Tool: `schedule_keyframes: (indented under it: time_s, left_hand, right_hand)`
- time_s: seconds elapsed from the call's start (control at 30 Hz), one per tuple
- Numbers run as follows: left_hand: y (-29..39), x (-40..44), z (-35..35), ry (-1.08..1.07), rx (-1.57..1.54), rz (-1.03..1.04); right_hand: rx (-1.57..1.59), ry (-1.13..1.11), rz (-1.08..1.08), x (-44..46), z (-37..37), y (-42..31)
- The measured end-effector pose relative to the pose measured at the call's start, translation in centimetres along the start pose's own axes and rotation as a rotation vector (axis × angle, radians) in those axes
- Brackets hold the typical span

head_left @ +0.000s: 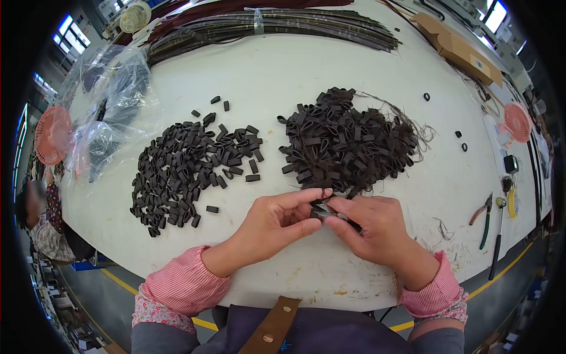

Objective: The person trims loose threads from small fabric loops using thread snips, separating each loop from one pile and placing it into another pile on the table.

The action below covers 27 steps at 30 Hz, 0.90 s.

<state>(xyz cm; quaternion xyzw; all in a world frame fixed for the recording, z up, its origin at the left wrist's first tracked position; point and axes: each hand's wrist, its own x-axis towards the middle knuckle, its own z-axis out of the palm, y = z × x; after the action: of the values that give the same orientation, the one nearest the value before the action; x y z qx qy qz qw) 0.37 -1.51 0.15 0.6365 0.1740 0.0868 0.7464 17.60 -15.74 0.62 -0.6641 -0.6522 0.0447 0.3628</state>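
Note:
My left hand is closed, thumb and fingers pinching a small dark fabric loop, mostly hidden by the fingertips. My right hand is wrapped round a pair of thread snips, whose metal blades point left between the hands, close to my left fingertips. Just beyond both hands lies a heap of dark loops tangled with loose threads. To the left spreads a second pile of dark loops, with hardly any thread showing on it. A single loop lies apart at that pile's near side.
A bundle of dark strips lies along the back of the white table. Clear plastic bags are at left, a cardboard box at back right. Pliers and a hammer-like tool lie at right. Another person is at far left.

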Motion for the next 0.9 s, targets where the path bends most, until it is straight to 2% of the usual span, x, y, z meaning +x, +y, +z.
schedule_keyframes:
  time_s: [0.47, 0.57, 0.63, 0.67, 0.7, 0.77, 0.83, 0.87, 0.9]
  left_hand:
    - [0.1, -0.1, -0.2, -0.062, 0.036, -0.023]
    - [1.0, -0.1, -0.4, 0.033, 0.053, -0.032]
    - [1.6, 0.1, -1.6, 0.291, 0.482, 0.195]
    - [1.6, 0.3, -2.5, 0.29, 0.483, 0.195]
    - [1.6, 0.5, -3.6, 0.481, 0.788, 0.384]
    - [1.4, 0.7, -4.1, 0.672, 1.091, 0.577]
    - [1.2, 0.5, -3.7, 0.538, 0.947, 0.478]
    - [1.1, 0.4, -3.2, 0.538, 0.948, 0.479]
    - [0.8, 0.3, -2.4, 0.437, 0.982, 0.435]
  right_hand:
    - [-0.117, -0.034, -0.081, 0.3, -0.5, -0.3]
    - [-0.061, 0.015, -0.023, 0.2, -0.3, 0.2]
    - [-0.013, 0.064, 0.017, 0.2, -0.2, 0.3]
    - [0.022, 0.076, 0.058, 0.3, -0.3, 0.3]
    - [0.057, 0.087, 0.099, 0.3, -0.4, 0.2]
    - [0.073, 0.088, 0.099, 0.4, -0.5, 0.1]
    - [0.088, 0.09, 0.098, 0.4, -0.4, 0.0]
    - [0.093, 0.073, 0.088, 0.3, -0.2, 0.1]
    - [0.099, 0.056, 0.078, 0.2, -0.1, 0.1]
